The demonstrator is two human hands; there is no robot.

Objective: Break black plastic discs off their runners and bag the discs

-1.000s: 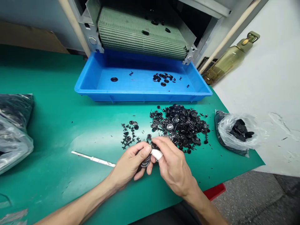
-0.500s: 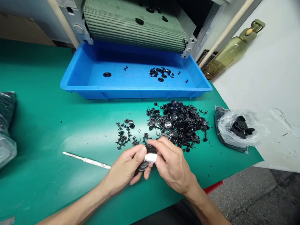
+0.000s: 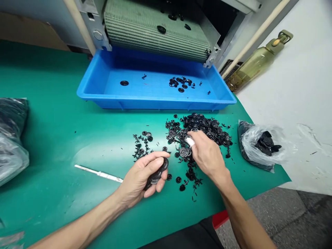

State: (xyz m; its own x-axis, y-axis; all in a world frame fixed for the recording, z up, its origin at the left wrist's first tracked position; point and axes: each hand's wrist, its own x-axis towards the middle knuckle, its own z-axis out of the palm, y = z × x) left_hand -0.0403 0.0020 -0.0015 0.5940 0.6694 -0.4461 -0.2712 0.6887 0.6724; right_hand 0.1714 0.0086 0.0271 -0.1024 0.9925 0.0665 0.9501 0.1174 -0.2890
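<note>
My left hand point(image 3: 144, 176) is closed around a small stack of black round plastic discs point(image 3: 157, 176), its thumb pressed on the top one. At the left part of a heap of black plastic parts point(image 3: 212, 131), my right hand point(image 3: 207, 154) reaches in with bent fingers. One of its digits is wrapped in white tape. The fingertips pinch a black round disc at the heap's edge, partly covered by the hand. Loose black discs and small branched pieces point(image 3: 192, 176) lie between the two hands. A smaller scatter of such pieces point(image 3: 141, 145) lies beyond my left hand.
A blue tray point(image 3: 160, 103) with some black parts stands under a green conveyor belt point(image 3: 155, 38). An open plastic bag point(image 3: 256, 145) of black discs sits at right, another bag point(image 3: 12, 138) at left. A thin white tool point(image 3: 98, 173) lies by my left forearm; a bottle point(image 3: 254, 62) stands behind.
My right hand has moved from the stack in my left hand forward and right to the heap. My left hand still holds its discs. The view has shifted slightly.
</note>
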